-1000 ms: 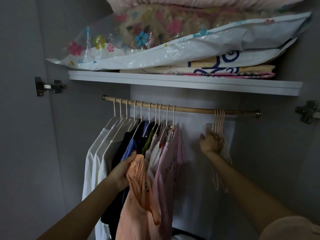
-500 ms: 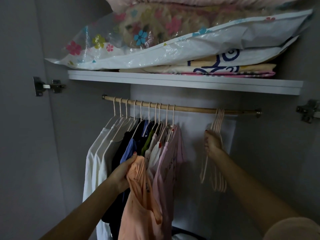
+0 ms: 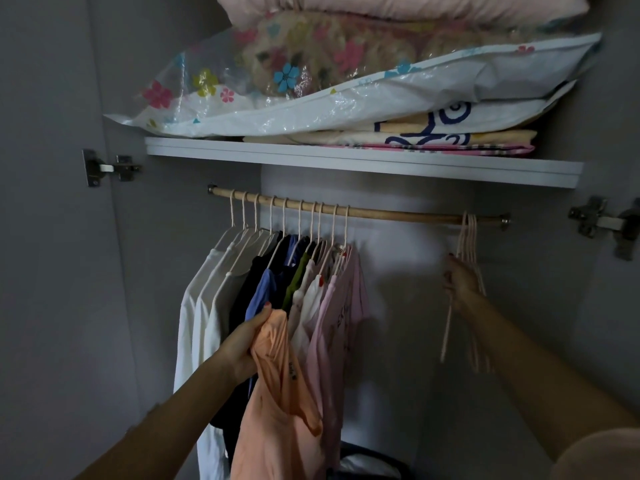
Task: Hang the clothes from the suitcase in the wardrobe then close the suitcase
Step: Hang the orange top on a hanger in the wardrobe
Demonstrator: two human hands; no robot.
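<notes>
The peach top [image 3: 277, 393] isn't on a hanger yet; it hangs bunched from the left hand [image 3: 242, 341], whose fingers are curled tight round its upper edge, in front of the clothes already on the rail [image 3: 346, 213], just below the pink shirt [image 3: 341, 306] and blue one [image 3: 261, 292]. The right hand [image 3: 459, 280] is over at the far end of the rail w/ its fingers closed round the empty hangers [image 3: 467, 244], seemingly gripping one or more near the shoulders; how many it holds can't be told, since the bundle is blurred. Main risk, judged from here: the hangers sit packed together, hooks overlapping, so pulling one off could drag neighbours w/ it and drop them to the wardrobe floor. Another: the top is held one-handed by a bunched edge, so it could slip, or snag on the hung row as it's lifted. Threading a thin hanger through a crumpled neckline w/ only one free hand may also stretch the fabric. Above, the shelf [image 3: 346, 161] carries a floral storage bag [image 3: 277, 88] overhanging its front edge, well apart from both hands, so little risk there. The suitcase isn't clearly in view, so its state can't be told.
</notes>
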